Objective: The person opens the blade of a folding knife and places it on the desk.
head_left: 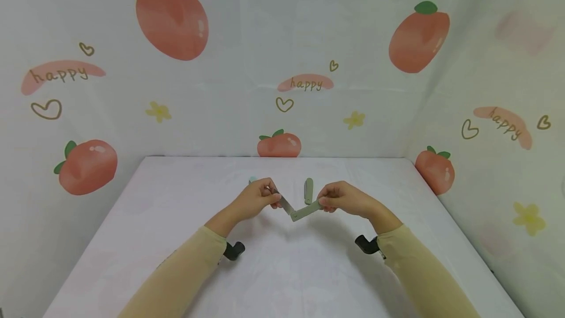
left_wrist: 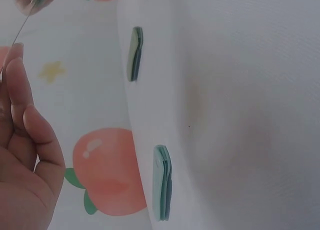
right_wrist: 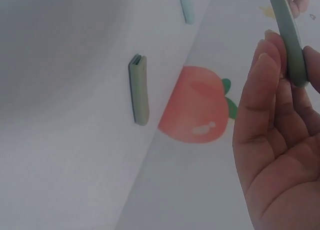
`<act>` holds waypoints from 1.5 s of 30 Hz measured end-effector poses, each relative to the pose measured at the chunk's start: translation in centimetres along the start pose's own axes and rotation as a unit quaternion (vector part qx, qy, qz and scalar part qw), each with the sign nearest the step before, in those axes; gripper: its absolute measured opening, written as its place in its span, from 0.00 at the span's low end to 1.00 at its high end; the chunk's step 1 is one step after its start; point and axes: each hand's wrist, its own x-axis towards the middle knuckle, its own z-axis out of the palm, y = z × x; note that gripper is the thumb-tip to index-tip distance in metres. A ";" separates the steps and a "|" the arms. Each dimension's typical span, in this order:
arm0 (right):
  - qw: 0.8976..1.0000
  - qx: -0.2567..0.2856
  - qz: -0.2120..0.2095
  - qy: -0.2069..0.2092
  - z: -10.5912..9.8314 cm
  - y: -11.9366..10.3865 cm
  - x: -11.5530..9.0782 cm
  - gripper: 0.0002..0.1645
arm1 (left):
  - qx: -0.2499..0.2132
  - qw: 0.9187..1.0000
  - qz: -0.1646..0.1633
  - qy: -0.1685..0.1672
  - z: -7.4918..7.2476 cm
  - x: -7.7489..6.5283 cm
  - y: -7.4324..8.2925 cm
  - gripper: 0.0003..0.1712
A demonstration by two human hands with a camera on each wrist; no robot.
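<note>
Between both hands, above the table, is a green folding knife (head_left: 306, 211), bent in a wide V at its pivot. The left hand (head_left: 260, 195) pinches the grey blade (head_left: 285, 205) between thumb and fingers. In the left wrist view the blade (left_wrist: 20, 31) shows edge-on as a thin line. The right hand (head_left: 337, 197) pinches the end of the green handle (right_wrist: 290, 40). Behind them a second green folding knife (head_left: 309, 189) rests folded on the table. A light blue folding knife (head_left: 252, 179) lies farther left, partly hidden by the left hand in the head view.
The table (head_left: 282, 278) has a white cover. A white backdrop (head_left: 229, 87) printed with peaches and flowers rises behind it and along the sides. Black wrist-worn devices (head_left: 234, 251) hang below both forearms.
</note>
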 end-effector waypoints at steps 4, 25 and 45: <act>0.999 0.002 0.007 0.036 -0.1 -0.2 0.0 0.11 | -0.020 0.999 0.010 0.028 -0.2 0.1 0.3 0.08; 0.968 0.115 0.007 0.224 0.8 -0.1 0.8 0.16 | -0.141 0.963 0.004 0.231 1.5 1.3 -0.1 0.08; 0.946 0.191 0.020 0.261 1.9 -0.3 1.5 0.15 | -0.209 0.933 -0.025 0.291 2.5 1.1 -0.1 0.11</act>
